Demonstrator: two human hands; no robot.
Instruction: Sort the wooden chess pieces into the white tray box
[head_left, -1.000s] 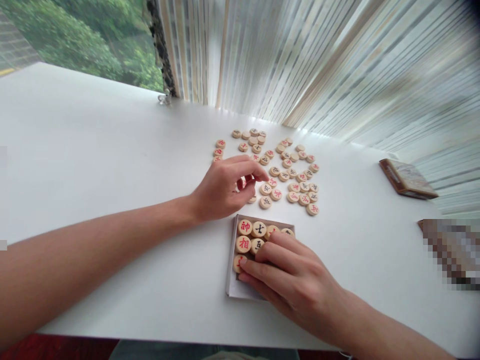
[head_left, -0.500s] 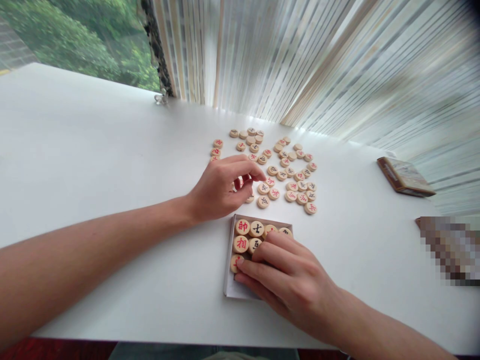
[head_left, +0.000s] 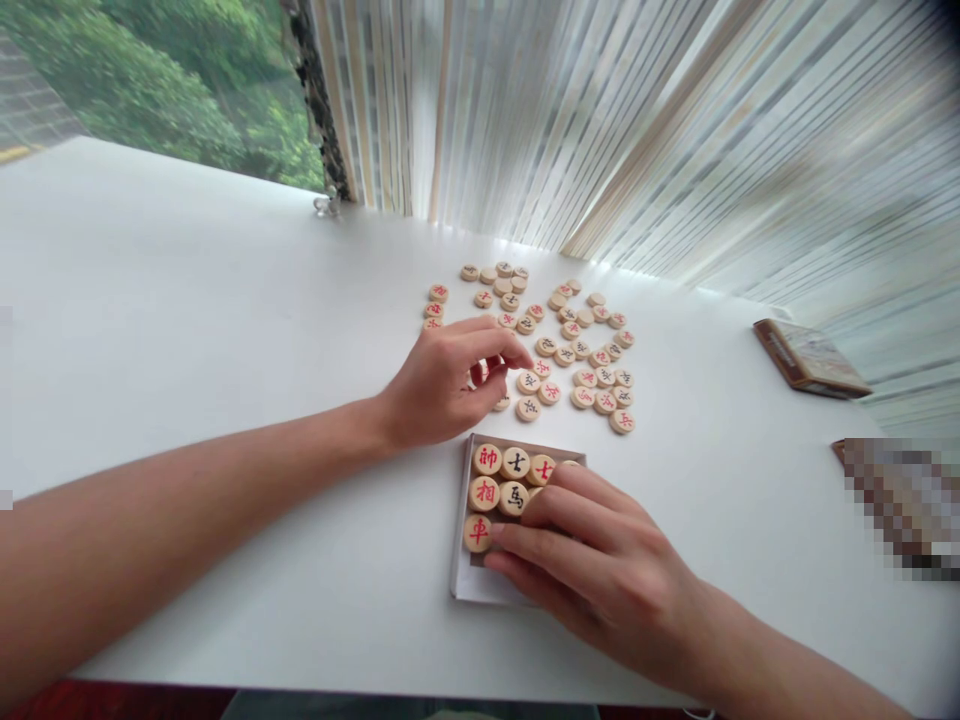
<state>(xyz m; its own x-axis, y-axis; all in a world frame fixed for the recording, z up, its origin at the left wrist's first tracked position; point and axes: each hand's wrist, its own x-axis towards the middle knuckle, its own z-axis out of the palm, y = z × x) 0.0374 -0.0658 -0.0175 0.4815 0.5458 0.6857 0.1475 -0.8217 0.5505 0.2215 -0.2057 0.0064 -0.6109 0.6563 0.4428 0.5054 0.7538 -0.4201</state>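
Observation:
A shallow open box [head_left: 459, 570] holds round wooden Chinese chess pieces in rows, showing red and black characters. My right hand [head_left: 600, 550] reaches over the box with fingers apart, its fingertips at the right edge of a red-marked chess piece [head_left: 478, 533] in the lowest visible row. The hand covers the box's right side and some pieces there. My left hand [head_left: 457, 380] hovers bent over the loose pieces behind the box; a gap shows between thumb and forefinger, with nothing seen in it. Several loose chess pieces [head_left: 528, 409] lie nearby, some hidden behind this hand.
More chess pieces [head_left: 622, 421] spread across the white table [head_left: 225, 560] toward the curtain [head_left: 495, 120]. A brown-edged box [head_left: 814, 358] lies at the right, with a blurred-out object [head_left: 900, 510] nearer. A small clear ornament [head_left: 328, 205] stands by the window.
My right hand has slid slightly right, off the lowest red piece, whose character now shows fully. My left hand has barely moved. The view has shifted slightly.

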